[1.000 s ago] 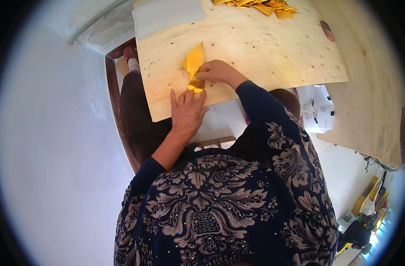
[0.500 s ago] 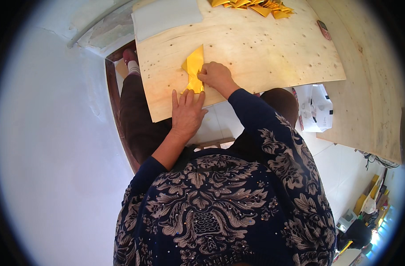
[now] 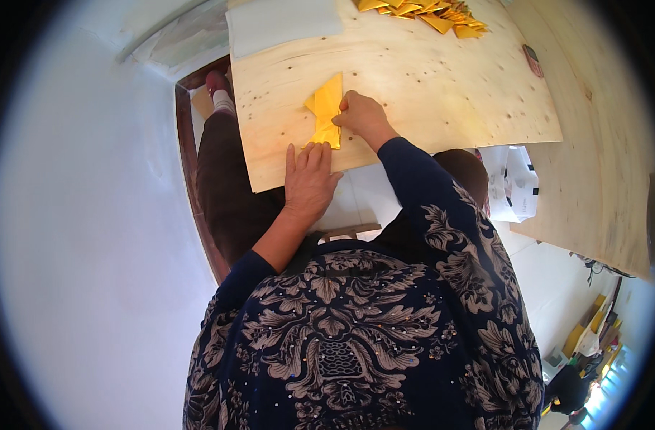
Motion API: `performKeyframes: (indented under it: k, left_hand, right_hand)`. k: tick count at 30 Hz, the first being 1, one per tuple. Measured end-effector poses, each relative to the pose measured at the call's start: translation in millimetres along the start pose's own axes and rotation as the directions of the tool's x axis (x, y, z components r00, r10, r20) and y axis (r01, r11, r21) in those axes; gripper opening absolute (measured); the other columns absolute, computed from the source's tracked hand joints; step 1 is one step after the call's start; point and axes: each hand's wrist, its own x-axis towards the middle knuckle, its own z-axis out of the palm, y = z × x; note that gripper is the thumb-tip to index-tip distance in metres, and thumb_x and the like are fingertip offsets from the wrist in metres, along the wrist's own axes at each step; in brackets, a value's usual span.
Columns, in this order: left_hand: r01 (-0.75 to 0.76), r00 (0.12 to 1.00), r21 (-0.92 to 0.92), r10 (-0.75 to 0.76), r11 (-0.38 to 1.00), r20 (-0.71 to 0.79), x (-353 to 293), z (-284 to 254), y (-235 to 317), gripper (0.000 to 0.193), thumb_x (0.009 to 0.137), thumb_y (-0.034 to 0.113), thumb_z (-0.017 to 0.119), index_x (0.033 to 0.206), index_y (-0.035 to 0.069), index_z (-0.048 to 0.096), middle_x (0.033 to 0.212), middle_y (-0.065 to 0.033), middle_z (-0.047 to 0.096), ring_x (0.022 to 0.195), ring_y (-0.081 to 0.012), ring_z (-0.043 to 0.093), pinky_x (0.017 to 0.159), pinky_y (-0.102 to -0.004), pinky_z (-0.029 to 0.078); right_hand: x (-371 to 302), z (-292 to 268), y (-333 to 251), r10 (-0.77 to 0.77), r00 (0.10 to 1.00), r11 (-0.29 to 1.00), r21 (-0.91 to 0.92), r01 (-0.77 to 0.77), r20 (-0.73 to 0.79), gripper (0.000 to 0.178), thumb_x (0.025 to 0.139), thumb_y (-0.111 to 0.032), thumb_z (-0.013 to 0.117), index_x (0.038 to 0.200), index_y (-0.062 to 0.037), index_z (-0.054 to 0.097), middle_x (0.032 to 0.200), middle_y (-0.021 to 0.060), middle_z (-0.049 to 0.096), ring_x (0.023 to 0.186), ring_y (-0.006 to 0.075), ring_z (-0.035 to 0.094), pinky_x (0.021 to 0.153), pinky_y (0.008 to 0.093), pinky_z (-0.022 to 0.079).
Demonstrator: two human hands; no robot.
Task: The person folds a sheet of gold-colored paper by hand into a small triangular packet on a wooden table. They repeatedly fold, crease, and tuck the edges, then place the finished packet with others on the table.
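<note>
A partly folded sheet of gold paper (image 3: 329,99) lies on the plywood tabletop (image 3: 421,93), close to its front edge. It has a pointed far end, a flap sticking out to the left and a narrower waist. My left hand (image 3: 309,185) rests flat with fingers stretched, its fingertips pressing the paper's near edge. At the paper's right edge, the thumb and forefinger of my right hand (image 3: 367,118) pinch together on it. The exact part of the fold between those fingers is hidden.
Many folded gold paper pieces (image 3: 436,16) are heaped at the far side. A pale sheet (image 3: 284,27) covers the far left corner. A small red-and-dark phone-like object (image 3: 533,61) lies far right. Beneath the table's right front edge hangs or stands a white bag (image 3: 515,183).
The whole view has shifted slightly. My right fingers still pinch the right edge, and the paper's middle looks flatter and wider. My left fingertips stay on the near edge.
</note>
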Motion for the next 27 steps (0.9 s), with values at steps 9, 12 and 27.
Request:
performKeyframes:
  k: [9, 12, 27]
  left_hand:
    - [0.105, 0.994, 0.055, -0.106, 0.993, 0.019, -15, 1, -3, 0.072, 0.082, 0.041, 0.069, 0.136, -0.002, 0.048, 0.139, -0.0131, 0.047, 0.133, -0.0291, 0.039, 0.115, -0.0490, 0.021]
    - [0.137, 0.986, 0.092, -0.144, 0.986, 0.082, -16, -11, -8, 0.073, 0.083, 0.044, 0.067, 0.138, -0.002, 0.047, 0.143, -0.0135, 0.044, 0.136, -0.0288, 0.036, 0.117, -0.0494, 0.017]
    - [-0.074, 0.985, -0.019, 0.076, 0.997, 0.152, 11, 9, 0, 0.079, 0.086, 0.042, 0.065, 0.144, -0.003, 0.038, 0.152, -0.0204, 0.033, 0.144, -0.0322, 0.026, 0.119, -0.0452, 0.017]
  right_hand:
    - [4, 1, 1, 0.005, 1.000, 0.999, -0.045, -0.005, 0.000, 0.036, 0.070, -0.027, 0.080, 0.094, -0.0075, 0.061, 0.080, 0.0100, 0.068, 0.064, 0.0228, 0.066, 0.064, 0.0349, 0.053]
    - [3, 1, 0, -0.043, 0.998, 0.997, -0.073, 0.041, -0.034, 0.037, 0.070, -0.027, 0.080, 0.094, -0.0077, 0.060, 0.079, 0.0095, 0.069, 0.064, 0.0224, 0.067, 0.064, 0.0343, 0.053]
    - [7, 3, 2, -0.006, 1.000, 1.000, -0.021, 0.006, -0.011, 0.037, 0.069, -0.025, 0.082, 0.090, -0.0056, 0.059, 0.074, 0.0090, 0.067, 0.058, 0.0200, 0.066, 0.057, 0.0318, 0.052]
